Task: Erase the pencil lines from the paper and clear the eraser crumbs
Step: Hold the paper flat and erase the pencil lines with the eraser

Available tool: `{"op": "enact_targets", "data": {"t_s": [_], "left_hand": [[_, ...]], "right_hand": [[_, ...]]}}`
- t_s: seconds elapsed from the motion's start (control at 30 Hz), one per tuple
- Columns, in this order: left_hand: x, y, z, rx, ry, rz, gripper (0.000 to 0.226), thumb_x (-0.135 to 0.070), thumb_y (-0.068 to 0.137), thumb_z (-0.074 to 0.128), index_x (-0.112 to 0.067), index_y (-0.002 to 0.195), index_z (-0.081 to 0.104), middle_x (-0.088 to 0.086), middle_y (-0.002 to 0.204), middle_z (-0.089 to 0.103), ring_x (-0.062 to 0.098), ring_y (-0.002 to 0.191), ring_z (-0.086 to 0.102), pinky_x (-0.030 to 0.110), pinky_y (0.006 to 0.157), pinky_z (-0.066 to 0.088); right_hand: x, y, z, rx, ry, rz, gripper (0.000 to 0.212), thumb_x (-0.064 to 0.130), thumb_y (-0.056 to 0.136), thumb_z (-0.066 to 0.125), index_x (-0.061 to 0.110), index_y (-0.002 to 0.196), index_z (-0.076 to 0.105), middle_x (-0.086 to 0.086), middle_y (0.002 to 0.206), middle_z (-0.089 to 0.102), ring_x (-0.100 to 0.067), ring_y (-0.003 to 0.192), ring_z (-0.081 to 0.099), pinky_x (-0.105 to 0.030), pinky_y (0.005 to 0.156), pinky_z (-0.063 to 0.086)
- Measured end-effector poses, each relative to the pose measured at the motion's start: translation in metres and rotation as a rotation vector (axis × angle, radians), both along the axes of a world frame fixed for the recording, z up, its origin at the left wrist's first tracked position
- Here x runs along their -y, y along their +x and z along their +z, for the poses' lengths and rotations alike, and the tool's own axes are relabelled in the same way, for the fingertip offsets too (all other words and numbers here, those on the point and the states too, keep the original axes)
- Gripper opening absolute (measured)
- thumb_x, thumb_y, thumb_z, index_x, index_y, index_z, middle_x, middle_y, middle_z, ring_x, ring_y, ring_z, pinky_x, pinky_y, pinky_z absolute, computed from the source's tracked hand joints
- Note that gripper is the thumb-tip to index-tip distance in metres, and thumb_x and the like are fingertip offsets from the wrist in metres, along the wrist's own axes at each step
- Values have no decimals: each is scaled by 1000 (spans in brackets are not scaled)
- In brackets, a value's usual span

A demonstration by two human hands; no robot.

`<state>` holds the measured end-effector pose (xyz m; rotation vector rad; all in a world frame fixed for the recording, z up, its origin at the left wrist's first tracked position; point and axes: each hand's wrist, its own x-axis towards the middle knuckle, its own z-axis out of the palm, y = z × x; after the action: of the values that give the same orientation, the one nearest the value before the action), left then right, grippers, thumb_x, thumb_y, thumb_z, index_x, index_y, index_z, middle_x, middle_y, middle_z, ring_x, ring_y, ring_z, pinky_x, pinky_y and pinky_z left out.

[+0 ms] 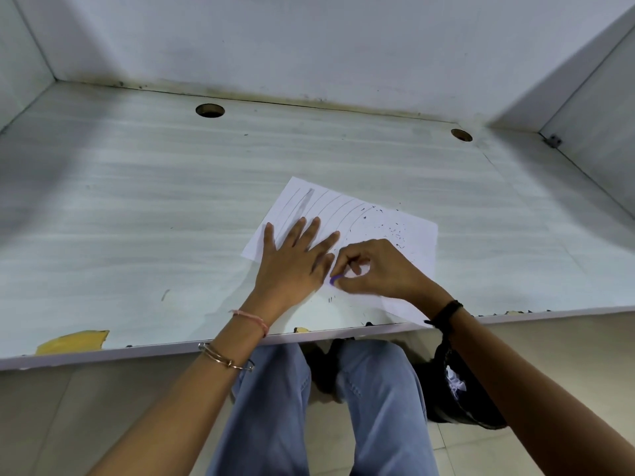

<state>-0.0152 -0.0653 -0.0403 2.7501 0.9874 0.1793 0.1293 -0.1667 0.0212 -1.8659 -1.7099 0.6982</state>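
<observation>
Paper (pixel 405 231) lies skewed near desk (pixel 137 201) front edge. Left hand (pixel 292 261) flat on it, fingers spread, covering the lower ends of the pencil lines (pixel 330 204). Right hand (pixel 374 269) pinches purple eraser (pixel 335 280) against the sheet, just beside left index. Crumbs (pixel 395 231) scattered on paper's right part. Two cable holes (pixel 210 110) at the back, bracket (pixel 552 140) on right wall, black bag (pixel 457 389) under the desk.

Pale desk (pixel 137 201) with two holes (pixel 210 110); perhaps a bag (pixel 457 389) beneath.
</observation>
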Motion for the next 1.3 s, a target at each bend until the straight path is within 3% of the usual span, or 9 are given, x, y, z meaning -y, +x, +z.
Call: {"op": "enact_targets", "data": {"t_s": [0.1,0.23,0.43,0.57,0.73,0.9,1.03,1.2,1.3], "left_hand": [[-1,1,0,-4,-23,4,49,-51,102,9,-49,151,0,-10,163,-9,14,149,-12,62,114,-10],[0,0,1,-6,-14,-7,50,-50,102,10,-48,151,0,-9,163,-8,14,150,-12,62,114,-10],[-1,0,-2,13,3,3,49,-51,102,10,-48,151,2,-9,163,-6,14,150,-10,62,115,-9],[1,0,-1,3,16,-2,50,-49,102,11,-48,151,2,-8,163,-5,15,150,-9,62,114,-10],[-1,0,-1,-4,11,2,50,-51,102,9,-47,151,1,-9,163,-6,15,150,-9,62,114,-9],[1,0,0,-4,13,-5,50,-50,102,10,-47,151,1,-8,163,-6,15,150,-9,63,115,-9],[0,0,0,9,-6,0,49,-50,102,11,-47,151,6,-8,164,-5,14,150,-8,63,115,-8],[1,0,0,13,-7,-2,50,-49,103,11,-47,152,3,-8,163,-5,15,150,-9,62,114,-10],[1,0,1,13,-1,-7,49,-47,104,12,-47,152,4,-8,164,-4,14,150,-9,61,114,-10]], "right_hand": [[-8,0,-1,11,93,-161,5,15,75,75,15,73,70,9,63,60,-7,58,43,-22,60,38],[1,-5,3,-21,-44,17,6,14,71,77,19,71,73,10,68,68,-6,63,49,-28,69,45],[-10,-1,4,7,75,-187,10,12,73,75,18,69,68,17,58,58,-4,55,44,-13,56,35],[2,-5,7,-10,-86,28,6,15,71,76,21,71,74,10,69,69,-5,62,47,-25,66,43],[-9,-3,8,19,61,-158,6,10,74,75,13,71,69,24,54,57,-4,54,44,-14,56,34],[-1,-3,12,32,-119,45,6,16,72,75,21,71,72,12,66,67,-12,60,47,-25,66,43],[-11,-5,11,42,27,-144,9,9,75,73,13,70,67,26,52,55,-4,53,44,-11,54,35],[3,-5,8,-16,-58,20,7,13,71,75,19,71,72,14,69,68,-10,62,49,-27,68,44],[8,3,12,-50,-144,80,6,11,74,75,17,75,73,9,75,72,-2,65,49,-21,69,40]]}}
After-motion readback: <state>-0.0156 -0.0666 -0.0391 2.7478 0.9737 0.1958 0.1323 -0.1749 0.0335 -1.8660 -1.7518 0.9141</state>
